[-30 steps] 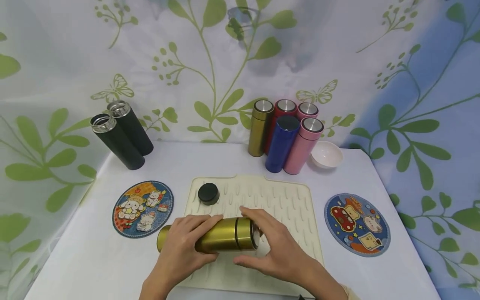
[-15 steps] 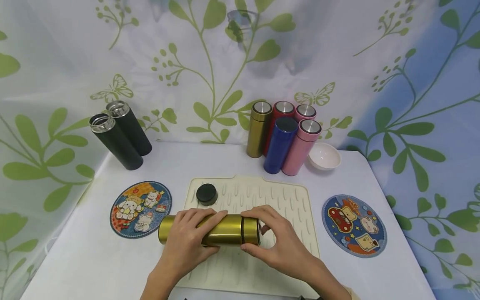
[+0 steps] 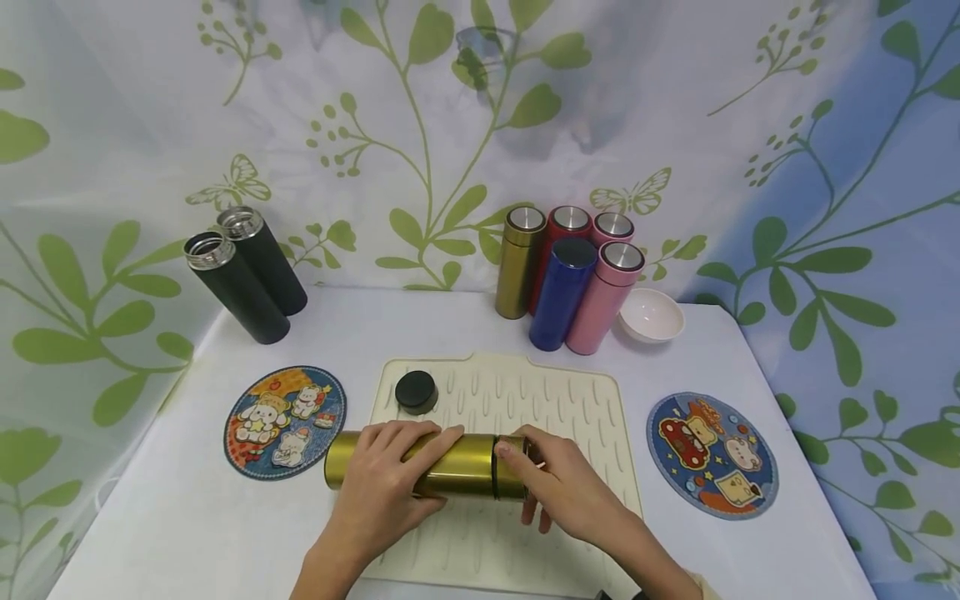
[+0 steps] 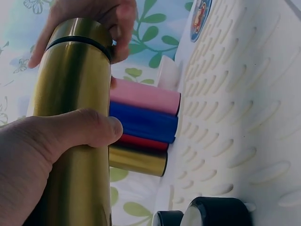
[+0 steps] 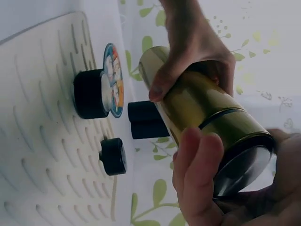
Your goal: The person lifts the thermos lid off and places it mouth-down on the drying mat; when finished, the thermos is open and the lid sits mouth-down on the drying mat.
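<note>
In the head view a gold thermos (image 3: 465, 467) lies on its side above the cream ridged mat (image 3: 555, 392). My left hand (image 3: 382, 483) grips its body, the thumb showing across it in the left wrist view. On the right end my right hand (image 3: 562, 483) holds the thermos's capped end (image 5: 240, 129), thumb and fingers on opposite sides of it. A dark seam rings the thermos just below that cap. Two black lids (image 5: 89, 94) show on the mat in the right wrist view; only one black lid (image 3: 416, 392) shows in the head view.
Two black thermoses without lids (image 3: 247, 292) stand back left. Several capped thermoses, including a blue one (image 3: 562, 296) and a pink one (image 3: 603, 300), cluster at the back beside a white bowl (image 3: 651, 315). Round cartoon coasters lie left (image 3: 285, 423) and right (image 3: 712, 456).
My right hand has closed onto the cap and turned, its thumb now over the top and fingers lower. The gold thermos has shifted slightly right, with my left hand still gripping it.
</note>
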Demonstrator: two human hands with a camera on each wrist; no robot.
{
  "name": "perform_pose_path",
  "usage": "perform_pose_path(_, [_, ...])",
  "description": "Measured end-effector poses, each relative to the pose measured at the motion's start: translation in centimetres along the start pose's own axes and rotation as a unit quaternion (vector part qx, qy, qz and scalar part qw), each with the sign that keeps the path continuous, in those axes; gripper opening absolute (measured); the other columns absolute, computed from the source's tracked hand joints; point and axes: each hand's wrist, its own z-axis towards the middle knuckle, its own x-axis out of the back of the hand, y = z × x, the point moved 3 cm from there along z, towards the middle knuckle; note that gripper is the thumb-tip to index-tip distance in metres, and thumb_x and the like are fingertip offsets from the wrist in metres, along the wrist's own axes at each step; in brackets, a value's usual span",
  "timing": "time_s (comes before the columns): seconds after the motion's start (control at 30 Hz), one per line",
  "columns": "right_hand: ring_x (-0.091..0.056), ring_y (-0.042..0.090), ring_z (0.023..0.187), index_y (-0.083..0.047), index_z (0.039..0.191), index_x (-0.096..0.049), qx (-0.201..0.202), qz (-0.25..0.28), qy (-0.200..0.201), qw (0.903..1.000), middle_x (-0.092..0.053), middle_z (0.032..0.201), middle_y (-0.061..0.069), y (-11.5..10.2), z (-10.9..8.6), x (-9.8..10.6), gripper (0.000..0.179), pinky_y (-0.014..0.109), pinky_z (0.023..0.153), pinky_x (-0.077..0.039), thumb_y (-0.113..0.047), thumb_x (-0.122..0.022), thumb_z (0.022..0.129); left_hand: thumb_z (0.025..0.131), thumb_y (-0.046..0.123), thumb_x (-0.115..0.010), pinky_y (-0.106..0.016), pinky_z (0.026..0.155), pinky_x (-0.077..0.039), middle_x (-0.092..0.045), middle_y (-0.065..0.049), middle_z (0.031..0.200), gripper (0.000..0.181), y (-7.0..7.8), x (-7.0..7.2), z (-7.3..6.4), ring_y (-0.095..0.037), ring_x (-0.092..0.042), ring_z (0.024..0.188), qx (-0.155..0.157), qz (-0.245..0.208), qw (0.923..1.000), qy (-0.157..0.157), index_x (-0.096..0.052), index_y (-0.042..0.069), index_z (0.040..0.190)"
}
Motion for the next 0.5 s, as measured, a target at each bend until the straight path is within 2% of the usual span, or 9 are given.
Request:
perform_pose_path(0.07, [-0.067,0.025,0.063,-0.016,0.118,-0.061,0.017,-0.006,0.002,0.9998,-0.063,0.093,0.008,-0.1,-0.1,0.0,0.031,0.045,0.044,-0.054,-0.042,-0.059,0.1,0.052,0.032,-0.098,-0.043,0.085,-0.044,-0.065,0.0,0.115,0.09,-0.1,0.0,-0.1,-0.024,-0.06,0.104,0.005,-0.003,1.0,-0.004,-0.062,0.028,0.135])
perform_pose_path(0.17, [-0.064,0.017,0.081,-0.026,0.126,-0.059,0.096,-0.056,0.017,0.9937,-0.062,0.107,-0.001,-0.5,-0.3,0.0,0.039,0.036,0.054,-0.056,-0.037,-0.074,0.091,0.052,0.032,-0.098,-0.043,0.086,-0.044,-0.065,0.001,0.116,0.09,-0.4,0.2,-0.3,-0.023,-0.06,0.104,0.014,-0.005,0.9999,-0.004,-0.063,0.028,0.135])
perform_pose_path(0.27, [-0.058,0.012,0.094,-0.029,0.132,-0.057,0.194,-0.126,0.043,0.9719,-0.057,0.12,-0.008,-1.1,-0.6,0.1,0.057,0.028,0.066,-0.054,-0.025,-0.084,0.082,0.053,0.029,-0.097,-0.042,0.084,-0.044,-0.065,0.002,0.116,0.089,-0.6,0.4,-0.4,-0.022,-0.06,0.103,0.022,-0.013,0.9997,0.003,-0.063,0.028,0.134])
perform_pose_path(0.33, [-0.056,0.012,0.102,-0.027,0.133,-0.058,0.243,-0.155,0.056,0.956,-0.053,0.125,-0.007,-1.5,-0.8,0.2,0.064,0.03,0.076,-0.054,-0.016,-0.088,0.077,0.053,0.029,-0.096,-0.041,0.083,-0.044,-0.064,0.003,0.116,0.089,-0.6,0.5,-0.5,-0.02,-0.06,0.103,0.023,-0.02,0.9995,0.008,-0.063,0.028,0.135])
perform_pose_path(0.4, [-0.054,0.014,0.11,-0.026,0.132,-0.06,0.27,-0.171,0.065,0.9453,-0.05,0.128,-0.005,-1.9,-1.1,0.3,0.067,0.033,0.085,-0.052,-0.008,-0.088,0.074,0.054,0.03,-0.096,-0.039,0.082,-0.044,-0.064,0.004,0.116,0.089,-0.5,0.5,-0.4,-0.018,-0.059,0.102,0.026,-0.028,0.9992,0.01,-0.061,0.029,0.137])
perform_pose_path(0.5, [-0.049,0.016,0.12,-0.027,0.131,-0.062,0.292,-0.183,0.077,0.9356,-0.048,0.132,-0.003,-2.3,-1.3,0.5,0.069,0.036,0.092,-0.048,-0.001,-0.087,0.072,0.056,0.032,-0.095,-0.038,0.08,-0.043,-0.064,0.005,0.116,0.09,-0.4,0.6,-0.3,-0.016,-0.059,0.102,0.029,-0.038,0.9988,0.009,-0.06,0.029,0.139])
